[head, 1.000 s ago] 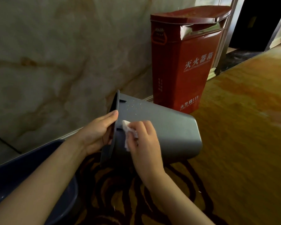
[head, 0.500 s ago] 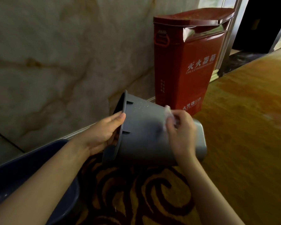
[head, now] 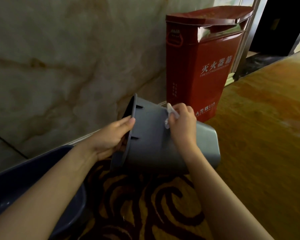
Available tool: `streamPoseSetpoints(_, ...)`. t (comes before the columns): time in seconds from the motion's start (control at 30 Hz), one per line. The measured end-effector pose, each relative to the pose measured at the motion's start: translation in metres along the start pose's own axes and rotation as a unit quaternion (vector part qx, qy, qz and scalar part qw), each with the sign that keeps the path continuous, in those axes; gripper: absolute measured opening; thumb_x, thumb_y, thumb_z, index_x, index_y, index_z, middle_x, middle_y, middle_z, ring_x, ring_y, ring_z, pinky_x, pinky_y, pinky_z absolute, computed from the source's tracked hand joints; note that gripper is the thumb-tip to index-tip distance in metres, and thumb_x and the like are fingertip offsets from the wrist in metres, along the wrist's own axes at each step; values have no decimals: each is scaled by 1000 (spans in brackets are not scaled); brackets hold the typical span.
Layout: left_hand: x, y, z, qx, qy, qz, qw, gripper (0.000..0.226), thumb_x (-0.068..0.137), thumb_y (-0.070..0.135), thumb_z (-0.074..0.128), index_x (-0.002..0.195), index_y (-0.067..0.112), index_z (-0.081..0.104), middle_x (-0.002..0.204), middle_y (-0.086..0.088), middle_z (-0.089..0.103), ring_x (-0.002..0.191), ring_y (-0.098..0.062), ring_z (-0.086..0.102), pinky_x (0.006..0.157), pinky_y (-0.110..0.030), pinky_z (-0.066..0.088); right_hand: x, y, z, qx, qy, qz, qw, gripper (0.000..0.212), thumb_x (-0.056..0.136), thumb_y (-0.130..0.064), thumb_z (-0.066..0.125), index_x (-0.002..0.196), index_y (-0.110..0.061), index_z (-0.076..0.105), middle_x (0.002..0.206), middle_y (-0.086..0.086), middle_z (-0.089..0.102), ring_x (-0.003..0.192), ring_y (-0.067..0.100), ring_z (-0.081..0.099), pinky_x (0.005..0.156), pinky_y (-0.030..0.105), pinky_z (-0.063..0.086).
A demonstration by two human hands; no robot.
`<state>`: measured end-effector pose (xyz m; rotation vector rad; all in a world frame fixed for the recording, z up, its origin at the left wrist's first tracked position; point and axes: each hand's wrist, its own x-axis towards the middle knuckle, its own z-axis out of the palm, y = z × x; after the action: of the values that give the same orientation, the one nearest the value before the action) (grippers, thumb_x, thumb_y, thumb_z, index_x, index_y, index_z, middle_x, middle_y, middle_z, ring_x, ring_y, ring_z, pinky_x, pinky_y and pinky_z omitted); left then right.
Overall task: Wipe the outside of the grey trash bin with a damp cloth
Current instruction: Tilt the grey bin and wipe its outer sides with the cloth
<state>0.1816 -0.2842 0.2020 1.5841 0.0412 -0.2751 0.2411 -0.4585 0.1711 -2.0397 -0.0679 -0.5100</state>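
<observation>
The grey trash bin lies tipped on its side over the patterned carpet, its open mouth facing left and its base pointing right. My left hand grips the rim at the mouth, fingers curled inside. My right hand presses a small white damp cloth against the upper side wall of the bin, near its middle. Most of the cloth is hidden under my fingers.
A red fire extinguisher box stands against the marble wall just behind the bin. A dark blue basin sits at the lower left under my left arm. Orange-brown carpet stretches to the right toward a dark doorway.
My right hand with the cloth has slid from the rim end of the bin toward its middle and base, then slightly back. The bin has tilted a little; my left hand keeps its hold.
</observation>
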Motion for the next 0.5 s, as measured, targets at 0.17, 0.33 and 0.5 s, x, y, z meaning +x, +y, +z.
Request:
streamPoseSetpoints(0.17, -2, -4, -12, -6, -2, -17, 1000, 39, 74, 45, 50, 106, 29, 65, 116, -7, 68, 106, -33, 59, 83, -45, 46, -7, 61, -33, -55, 39, 126, 990, 17, 91, -15, 53, 106, -11, 57, 111, 10, 53, 94, 19, 50, 75, 31, 43)
streamPoseSetpoints(0.33, 0, 0, -19, -45, -56, -31, 997, 38, 78, 29, 53, 113, 15, 60, 84, 0, 76, 68, -11, 71, 53, -24, 54, -35, 90, -51, -90, 85, 114, 986, 16, 91, -10, 53, 106, -8, 57, 108, 12, 55, 87, 14, 46, 66, 29, 41)
streamPoseSetpoints(0.5, 22, 25, -9, -23, -23, -63, 997, 65, 69, 59, 57, 112, 10, 65, 112, -10, 69, 103, -24, 65, 88, -43, 53, -54, 93, -52, -85, 103, 77, 988, 14, 90, -6, 53, 102, -5, 58, 106, 15, 57, 85, 15, 46, 59, 20, 35)
